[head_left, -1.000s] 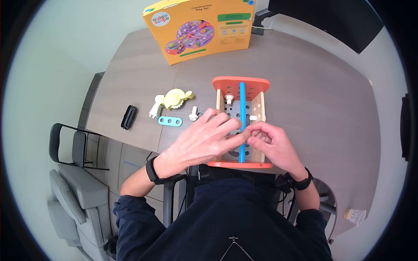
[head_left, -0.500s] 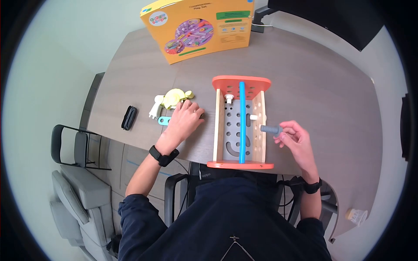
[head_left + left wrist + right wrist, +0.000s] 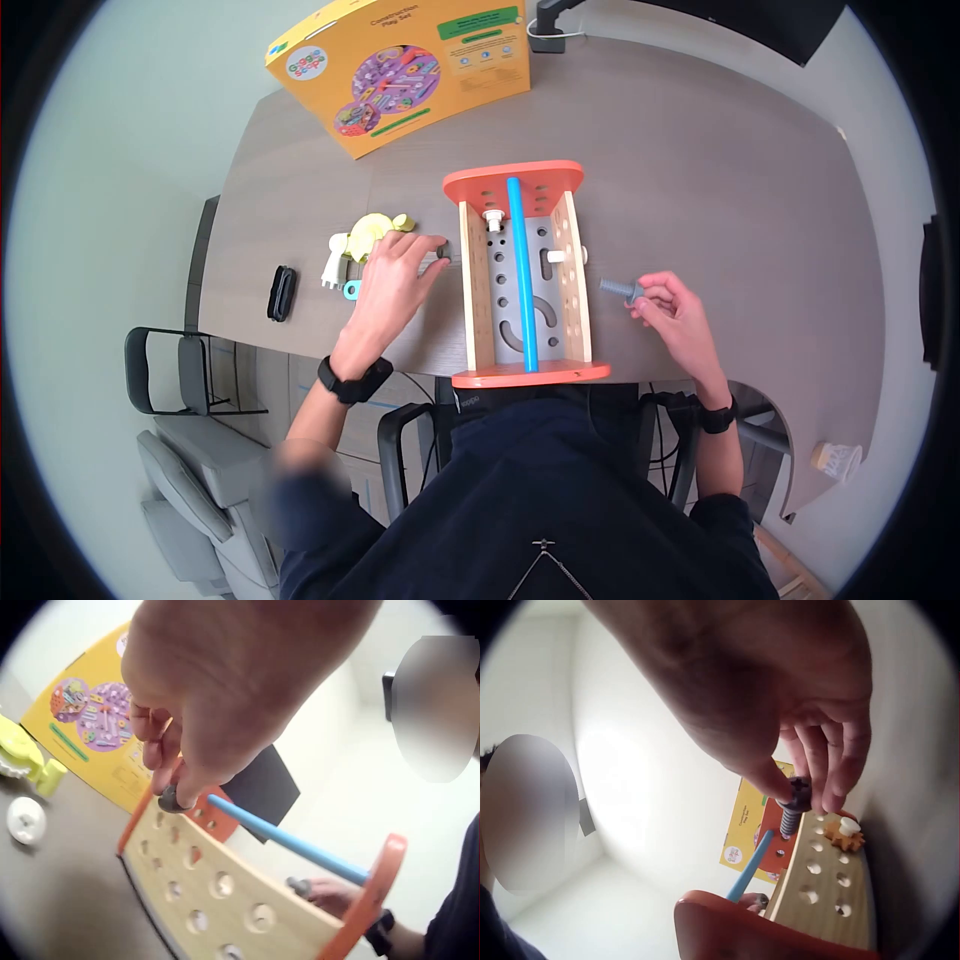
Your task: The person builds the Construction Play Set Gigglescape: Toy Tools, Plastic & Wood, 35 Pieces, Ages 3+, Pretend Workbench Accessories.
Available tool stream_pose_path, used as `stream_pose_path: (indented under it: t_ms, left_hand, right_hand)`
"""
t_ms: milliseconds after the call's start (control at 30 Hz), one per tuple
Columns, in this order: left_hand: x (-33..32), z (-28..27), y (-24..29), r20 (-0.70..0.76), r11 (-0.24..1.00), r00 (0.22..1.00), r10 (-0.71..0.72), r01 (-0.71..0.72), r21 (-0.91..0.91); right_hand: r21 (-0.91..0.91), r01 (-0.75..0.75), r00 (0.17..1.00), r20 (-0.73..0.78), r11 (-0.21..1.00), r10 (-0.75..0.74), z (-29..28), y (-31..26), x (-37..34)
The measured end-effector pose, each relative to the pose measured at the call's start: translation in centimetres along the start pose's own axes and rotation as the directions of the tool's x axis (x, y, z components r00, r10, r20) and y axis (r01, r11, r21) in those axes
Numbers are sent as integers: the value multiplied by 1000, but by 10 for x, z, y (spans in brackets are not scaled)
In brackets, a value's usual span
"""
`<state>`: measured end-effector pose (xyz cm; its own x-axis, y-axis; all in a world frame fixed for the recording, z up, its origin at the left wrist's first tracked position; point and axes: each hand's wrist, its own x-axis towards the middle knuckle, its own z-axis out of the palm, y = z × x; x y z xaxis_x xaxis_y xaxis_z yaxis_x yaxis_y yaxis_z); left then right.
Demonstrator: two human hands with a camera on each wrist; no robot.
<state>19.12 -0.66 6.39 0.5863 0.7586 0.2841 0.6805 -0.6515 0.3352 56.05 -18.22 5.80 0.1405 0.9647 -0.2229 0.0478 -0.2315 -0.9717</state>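
My right hand (image 3: pixel 675 315) pinches a grey toy bolt (image 3: pixel 617 288) by its cross-slotted head, its threaded shank pointing left toward the toolbox. Between left thumb and fingertips, my left hand (image 3: pixel 388 290) holds a small dark grey piece (image 3: pixel 172 799) that looks like a nut, left of the toolbox. That wooden toy toolbox (image 3: pixel 478 300) has red ends, holed side walls and a blue rod (image 3: pixel 522 280) across the top. One white bolt (image 3: pixel 565 256) runs through its right wall; an orange gear (image 3: pixel 846 837) sits outside that wall. Another white fastener (image 3: pixel 493 217) is at the far left inside.
Beyond my left hand lie a yellow-green toy saw (image 3: pixel 368 236) and a partly covered turquoise strip (image 3: pixel 351 290). A white round-headed piece (image 3: pixel 26 820) rests nearby. Further left is a black case (image 3: pixel 282 293). The yellow box (image 3: pixel 440 90) stands behind; a cup (image 3: pixel 836 461) is at lower right.
Both hands have parted from over the toolbox. My right hand moved right with the grey bolt; my left went to the table on the left and now pinches the dark piece.
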Motion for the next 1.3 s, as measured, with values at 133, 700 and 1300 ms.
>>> stream_pose_path:
  t_ms: [133, 700, 1300]
  left_hand:
    - [2, -22, 45, 41, 972, 998, 46, -35, -233]
    - [40, 37, 77, 604, 968, 757, 249, -196, -154]
    - [49, 75, 89, 681, 843, 726, 102, 300, -446]
  right_hand:
    - [-130, -63, 996, 50, 989, 70, -9, 19, 2]
    - [-123, -85, 982, 157, 989, 104, 17, 50, 20]
    - [-185, -35, 988, 139, 982, 61, 26, 41, 22]
